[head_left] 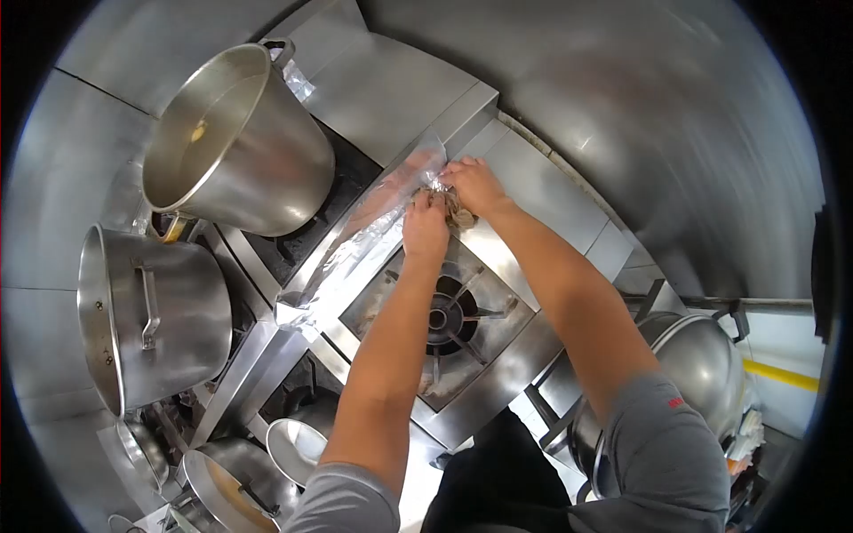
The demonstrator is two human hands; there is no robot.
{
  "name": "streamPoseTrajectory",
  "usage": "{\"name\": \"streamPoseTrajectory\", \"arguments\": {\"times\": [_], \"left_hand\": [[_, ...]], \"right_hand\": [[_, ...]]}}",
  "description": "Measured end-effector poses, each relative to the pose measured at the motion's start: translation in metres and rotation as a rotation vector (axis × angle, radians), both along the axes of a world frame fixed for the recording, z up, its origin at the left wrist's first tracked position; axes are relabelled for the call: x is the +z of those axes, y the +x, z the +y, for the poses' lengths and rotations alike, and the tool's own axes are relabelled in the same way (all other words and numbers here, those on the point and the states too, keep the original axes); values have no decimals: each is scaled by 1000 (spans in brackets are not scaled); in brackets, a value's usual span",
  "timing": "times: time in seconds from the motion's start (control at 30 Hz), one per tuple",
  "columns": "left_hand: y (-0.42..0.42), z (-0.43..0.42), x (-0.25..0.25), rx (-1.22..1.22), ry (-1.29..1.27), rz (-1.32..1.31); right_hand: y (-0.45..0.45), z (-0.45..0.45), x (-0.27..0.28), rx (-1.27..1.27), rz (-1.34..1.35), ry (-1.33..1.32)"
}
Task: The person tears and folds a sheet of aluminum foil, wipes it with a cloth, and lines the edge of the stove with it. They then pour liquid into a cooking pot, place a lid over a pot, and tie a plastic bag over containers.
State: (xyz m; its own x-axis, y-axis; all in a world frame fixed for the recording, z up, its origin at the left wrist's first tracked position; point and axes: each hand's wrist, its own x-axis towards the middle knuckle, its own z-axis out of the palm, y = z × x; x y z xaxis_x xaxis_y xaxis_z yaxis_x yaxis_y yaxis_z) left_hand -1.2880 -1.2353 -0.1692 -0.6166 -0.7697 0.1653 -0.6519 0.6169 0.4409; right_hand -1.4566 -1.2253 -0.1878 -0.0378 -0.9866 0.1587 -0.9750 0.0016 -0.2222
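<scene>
A long shiny sheet of aluminium foil (364,240) lies along the raised ledge behind the gas burner. My left hand (426,229) reaches to its far end, fingers bent down onto the foil. Beside it, my right hand (478,188) is closed on the foil's crumpled edge. Just below my right hand is a crumpled brownish piece (460,216); I cannot make out whether it is dirty foil or something else. The burner (437,315) with its metal grate is under my forearms, with no flame visible.
A tall stockpot (275,169) holding liquid stands at the upper left. Another large pot (182,311) is below it. Smaller pans (298,449) crowd the lower left. A big metal bowl or wok (702,364) is at the right. A steel wall (622,133) rises behind.
</scene>
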Motion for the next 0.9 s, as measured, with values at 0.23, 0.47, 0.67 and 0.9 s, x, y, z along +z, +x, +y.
{"name": "streamPoseTrajectory", "arguments": {"times": [0.23, 0.47, 0.67, 0.9], "left_hand": [[118, 28, 10, 265, 56, -242], [117, 27, 29, 534, 269, -289], [-51, -1, 8, 322, 88, -7], [-1, 4, 16, 291, 190, -271]], "right_hand": [[7, -3, 16, -61, -44, 134], [6, -16, 12, -181, -168, 177], [-11, -21, 16, -235, -342, 205], [-26, -15, 9, -252, -362, 143]]}}
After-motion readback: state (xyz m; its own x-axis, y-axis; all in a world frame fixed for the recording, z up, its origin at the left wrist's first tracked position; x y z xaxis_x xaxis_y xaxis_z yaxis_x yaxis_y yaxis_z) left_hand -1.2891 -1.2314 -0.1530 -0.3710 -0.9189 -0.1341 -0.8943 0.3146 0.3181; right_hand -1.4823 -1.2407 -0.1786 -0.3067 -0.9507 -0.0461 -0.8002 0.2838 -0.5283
